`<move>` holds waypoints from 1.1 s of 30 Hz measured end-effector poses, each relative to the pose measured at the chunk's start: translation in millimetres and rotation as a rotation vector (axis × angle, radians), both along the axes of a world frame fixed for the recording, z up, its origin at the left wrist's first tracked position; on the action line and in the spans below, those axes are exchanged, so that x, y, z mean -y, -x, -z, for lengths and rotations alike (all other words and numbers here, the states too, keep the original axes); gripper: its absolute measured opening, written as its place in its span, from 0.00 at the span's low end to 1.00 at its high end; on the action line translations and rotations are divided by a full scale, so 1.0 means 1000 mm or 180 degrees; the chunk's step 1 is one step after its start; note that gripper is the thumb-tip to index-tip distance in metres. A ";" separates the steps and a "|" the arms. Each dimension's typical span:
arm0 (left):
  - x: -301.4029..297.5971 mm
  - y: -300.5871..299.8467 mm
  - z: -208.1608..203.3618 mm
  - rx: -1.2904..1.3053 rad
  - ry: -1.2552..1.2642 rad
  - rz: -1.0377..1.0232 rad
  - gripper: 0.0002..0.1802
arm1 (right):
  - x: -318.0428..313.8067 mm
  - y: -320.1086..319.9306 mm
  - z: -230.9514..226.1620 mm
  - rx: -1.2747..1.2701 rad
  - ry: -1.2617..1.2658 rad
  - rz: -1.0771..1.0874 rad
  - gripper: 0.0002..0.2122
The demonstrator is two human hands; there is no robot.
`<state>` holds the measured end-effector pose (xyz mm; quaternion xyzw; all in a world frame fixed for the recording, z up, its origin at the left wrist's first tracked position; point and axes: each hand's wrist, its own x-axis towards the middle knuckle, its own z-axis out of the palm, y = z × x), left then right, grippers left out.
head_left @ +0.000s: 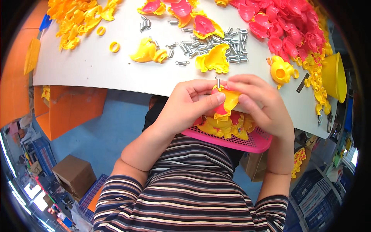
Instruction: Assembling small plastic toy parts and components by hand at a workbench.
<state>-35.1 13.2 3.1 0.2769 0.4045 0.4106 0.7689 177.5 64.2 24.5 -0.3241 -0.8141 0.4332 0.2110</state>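
Above my lap, at the table's near edge, both hands hold a small yellow and pink plastic toy part. My left hand pinches its left side with the thumb and fingers. My right hand is curled round its right side, fingertips against the yellow shell. A metal spring stands upright at the part's top, between my fingers; its lower end is hidden. Right below the hands, a pink mesh basket holds several yellow and pink parts.
On the white table lie a pile of silver springs, loose yellow shells, yellow rings, a yellow heap and a pink heap. A yellow toy body sits right. An orange bin stands left below.
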 end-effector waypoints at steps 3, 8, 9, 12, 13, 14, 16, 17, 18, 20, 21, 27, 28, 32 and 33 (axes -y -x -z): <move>0.005 0.005 -0.005 0.0157 0.0205 -0.0053 0.18 | -0.011 0.005 -0.011 -0.0160 -0.0614 0.0974 0.12; 0.025 0.022 -0.011 0.0300 0.0097 -0.0821 0.20 | -0.017 0.042 0.000 0.0399 -0.1104 0.0901 0.14; 0.028 0.029 -0.008 0.0263 -0.0008 -0.0923 0.19 | -0.016 0.051 0.004 0.0515 -0.1415 0.0776 0.15; 0.025 0.040 -0.007 0.0245 -0.0161 -0.1215 0.18 | -0.016 0.062 0.018 0.0732 -0.1665 0.0664 0.17; 0.024 0.040 -0.008 0.0222 -0.0147 -0.1319 0.18 | -0.017 0.060 0.025 0.0741 -0.1841 0.0711 0.17; 0.024 0.040 -0.007 0.0219 -0.0155 -0.1350 0.18 | -0.019 0.061 0.025 0.0737 -0.2020 0.0733 0.16; 0.022 0.040 -0.004 0.0328 -0.0190 -0.1371 0.18 | -0.013 0.051 0.010 0.0356 -0.1337 0.0805 0.17; 0.020 0.038 -0.002 0.0352 -0.0185 -0.1365 0.18 | -0.007 0.044 0.002 0.0011 -0.0644 0.0923 0.17; 0.019 0.037 -0.001 0.0358 -0.0148 -0.1340 0.18 | 0.000 0.040 0.001 0.0020 -0.0645 0.0897 0.17; 0.019 0.031 0.001 0.0383 -0.0109 -0.1319 0.18 | 0.010 0.029 0.002 -0.1828 0.1199 0.1541 0.18; 0.017 0.027 0.001 0.0365 -0.0110 -0.1248 0.19 | 0.008 0.016 0.009 -0.2019 0.1560 0.1321 0.17; 0.008 -0.001 0.003 0.0488 -0.0263 -0.0830 0.20 | 0.015 -0.002 0.037 -0.3251 0.3070 0.0961 0.16; 0.007 -0.005 0.002 0.0486 -0.0262 -0.0814 0.20 | 0.017 -0.001 0.038 -0.3287 0.3278 0.0855 0.17; 0.008 -0.012 0.000 0.0579 -0.0584 -0.0937 0.22 | 0.027 0.013 0.029 -0.2265 0.2301 0.1666 0.18; 0.008 -0.011 -0.001 0.0615 -0.0566 -0.0902 0.22 | 0.029 0.016 0.024 -0.2275 0.2306 0.1660 0.18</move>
